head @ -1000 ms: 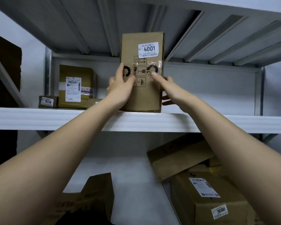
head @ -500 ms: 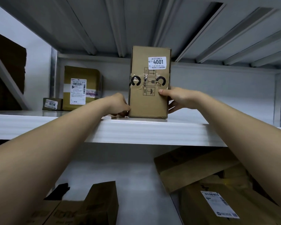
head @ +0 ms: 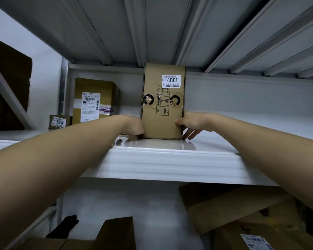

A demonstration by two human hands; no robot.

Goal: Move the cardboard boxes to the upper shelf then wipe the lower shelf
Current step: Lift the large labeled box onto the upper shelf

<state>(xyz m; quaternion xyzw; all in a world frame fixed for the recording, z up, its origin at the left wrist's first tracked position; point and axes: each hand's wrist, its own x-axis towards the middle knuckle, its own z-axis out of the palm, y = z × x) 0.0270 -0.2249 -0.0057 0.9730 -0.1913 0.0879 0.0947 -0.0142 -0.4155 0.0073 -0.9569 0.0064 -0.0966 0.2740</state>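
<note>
Tall box (head: 163, 105) upright on upper shelf (head: 170, 159), two boxes (head: 94, 100) left.

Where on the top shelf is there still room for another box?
The upper shelf is bare to the right of the 4001 box, past the right hand. Left is crowded: the left hand, a taller labelled box and the small 1004 box.

Matt brown cardboard box (head: 163, 105) is wearing glossy tape and a paper label (head: 171, 81); the upper shelf (head: 170, 159) is gleaming, probably painted metal.
</note>
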